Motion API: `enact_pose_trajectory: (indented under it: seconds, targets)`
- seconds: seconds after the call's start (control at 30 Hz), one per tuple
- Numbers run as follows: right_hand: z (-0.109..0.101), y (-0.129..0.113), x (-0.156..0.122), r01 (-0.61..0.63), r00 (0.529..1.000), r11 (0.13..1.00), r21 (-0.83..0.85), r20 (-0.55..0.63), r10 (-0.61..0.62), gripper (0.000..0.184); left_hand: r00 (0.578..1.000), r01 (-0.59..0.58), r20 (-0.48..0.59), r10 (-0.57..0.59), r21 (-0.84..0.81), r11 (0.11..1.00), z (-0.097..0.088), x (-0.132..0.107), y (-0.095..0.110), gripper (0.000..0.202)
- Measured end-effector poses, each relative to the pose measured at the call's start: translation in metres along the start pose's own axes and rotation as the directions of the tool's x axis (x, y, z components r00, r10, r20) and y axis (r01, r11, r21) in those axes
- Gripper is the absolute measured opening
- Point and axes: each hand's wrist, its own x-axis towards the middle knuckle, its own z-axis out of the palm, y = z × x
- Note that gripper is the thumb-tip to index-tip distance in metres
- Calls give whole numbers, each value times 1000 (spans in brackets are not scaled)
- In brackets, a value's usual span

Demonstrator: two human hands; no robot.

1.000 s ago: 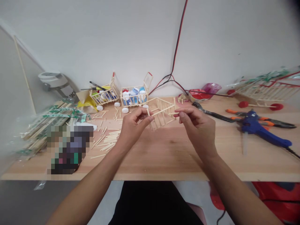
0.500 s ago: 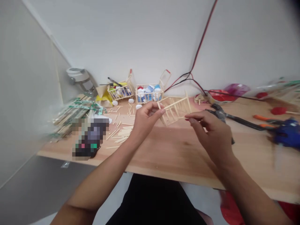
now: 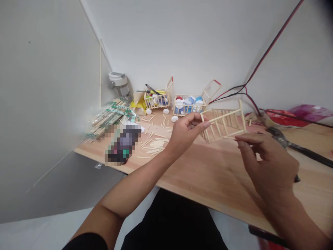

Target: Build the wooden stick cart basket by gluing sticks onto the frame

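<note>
My left hand (image 3: 186, 133) grips one end of a small open frame (image 3: 225, 117) built from thin wooden sticks, pinched between thumb and fingers and held tilted above the table. At its lower right edge, my right hand (image 3: 270, 159) pinches a thin wooden stick (image 3: 230, 138) between thumb and forefinger. The stick's tip reaches the bottom of the frame; whether it touches is unclear. Behind stand two little stick-built carts, one (image 3: 158, 101) holding pens and small items, the other (image 3: 179, 110) filled with blue and white caps.
Loose cut sticks (image 3: 157, 143) lie left of my left hand. Further left are a blurred-out phone (image 3: 125, 140) and plastic-wrapped stick bundles (image 3: 106, 116), with a lidded cup (image 3: 121, 86) behind. A black-handled tool (image 3: 309, 154) lies right. Red-black wires (image 3: 275, 38) run down the wall.
The view has swung left, so everything appears further right. Both hands keep their grips on the frame and the stick.
</note>
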Motion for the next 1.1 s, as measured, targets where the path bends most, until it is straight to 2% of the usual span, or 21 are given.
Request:
enact_pose_trajectory:
  seconds: [0.27,0.6,0.73,0.93,1.0,1.1]
  targets:
    - [1,-1,0,19,999,1000,11,-34,-18,11,1000,9,-20,-10,-38,999,-1,1,-2,31]
    - [2,1,-1,-21,1000,1000,-1,-5,21,12,995,39,-87,-47,-93,995,-4,5,-6,38]
    - [2,0,-1,-128,989,987,97,-60,134,12,993,35,-109,-45,-97,995,-5,5,-6,39]
    - [-1,-6,2,-309,905,878,366,-171,389,17,999,-42,-29,42,-11,999,0,-4,4,34]
    - [-2,-7,4,-324,880,843,430,-190,435,18,998,-67,-7,67,19,998,2,-7,6,32]
    - [-2,-6,6,-285,864,797,533,-217,454,16,993,-121,17,120,90,989,2,-8,7,29]
